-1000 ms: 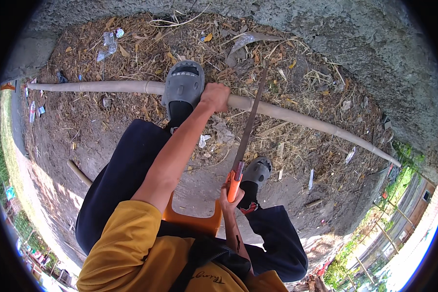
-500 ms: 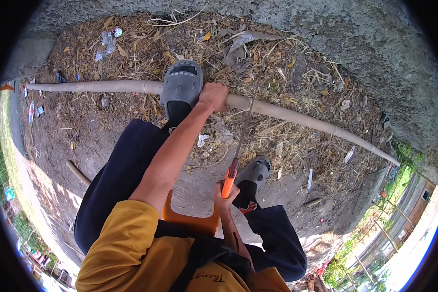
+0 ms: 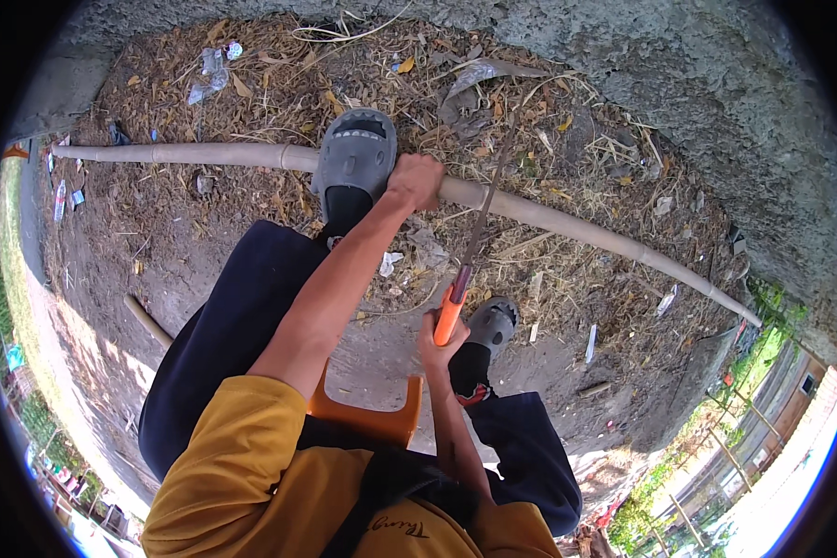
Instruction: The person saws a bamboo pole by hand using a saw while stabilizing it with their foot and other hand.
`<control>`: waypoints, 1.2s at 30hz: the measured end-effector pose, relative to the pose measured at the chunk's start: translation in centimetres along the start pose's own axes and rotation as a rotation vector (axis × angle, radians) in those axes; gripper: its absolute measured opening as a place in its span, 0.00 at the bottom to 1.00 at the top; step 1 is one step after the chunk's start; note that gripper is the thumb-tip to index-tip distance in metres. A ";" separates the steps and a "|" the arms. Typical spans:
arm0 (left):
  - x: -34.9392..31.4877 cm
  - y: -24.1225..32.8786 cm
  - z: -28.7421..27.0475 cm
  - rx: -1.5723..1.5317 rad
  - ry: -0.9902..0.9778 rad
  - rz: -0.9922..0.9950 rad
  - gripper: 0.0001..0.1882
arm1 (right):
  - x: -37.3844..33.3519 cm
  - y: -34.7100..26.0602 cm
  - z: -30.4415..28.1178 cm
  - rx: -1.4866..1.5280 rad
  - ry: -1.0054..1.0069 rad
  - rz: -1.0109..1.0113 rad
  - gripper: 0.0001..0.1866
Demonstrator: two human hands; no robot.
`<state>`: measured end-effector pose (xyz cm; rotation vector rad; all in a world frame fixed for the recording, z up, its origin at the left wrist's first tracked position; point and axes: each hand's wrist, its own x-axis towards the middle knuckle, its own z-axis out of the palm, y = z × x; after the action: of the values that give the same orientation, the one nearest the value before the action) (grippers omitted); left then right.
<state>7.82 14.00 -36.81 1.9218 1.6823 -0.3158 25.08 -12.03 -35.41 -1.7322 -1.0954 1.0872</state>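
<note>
A long pale bamboo pole [image 3: 567, 224] stretches from left to right above the ground. My left hand [image 3: 418, 180] is closed around it, just right of my grey clog [image 3: 355, 153], which presses on the pole. In my right hand [image 3: 443, 342] is the orange handle of a hand saw [image 3: 451, 307]. The saw's thin dark blade lies across the pole a little right of my left hand, its tip reaching past the pole's far side. Whether the teeth are in a cut cannot be made out.
My other clog [image 3: 492, 325] rests on the dirt by the saw handle. An orange plastic stool [image 3: 367, 416] is under me. A rough concrete wall [image 3: 679, 102] bounds the far side. Dry leaves, straw and plastic scraps [image 3: 211, 74] litter the ground; a short stick [image 3: 147, 321] lies left.
The saw has slid away from me across the pole, with more blade beyond it, and my right hand has moved forward. My left hand keeps its hold on the pole.
</note>
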 end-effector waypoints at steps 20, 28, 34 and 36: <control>0.2 0.1 2.0 -0.016 0.072 0.020 0.19 | -4.9 0.0 -1.8 0.012 -0.016 -0.047 0.11; 0.3 -0.2 2.1 -0.020 0.089 0.042 0.22 | -4.8 2.5 -1.1 -0.052 0.017 -0.005 0.08; 0.1 -1.1 3.1 -0.016 0.113 0.002 0.19 | -1.0 -0.6 -0.5 0.023 -0.107 0.025 0.09; 0.1 -0.6 3.3 0.007 0.151 0.041 0.19 | -1.7 -0.4 -0.7 0.000 -0.057 0.012 0.09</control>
<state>7.91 12.35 -39.70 2.0259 1.7360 -0.1648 25.20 -13.60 -34.37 -1.7191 -1.1215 1.1507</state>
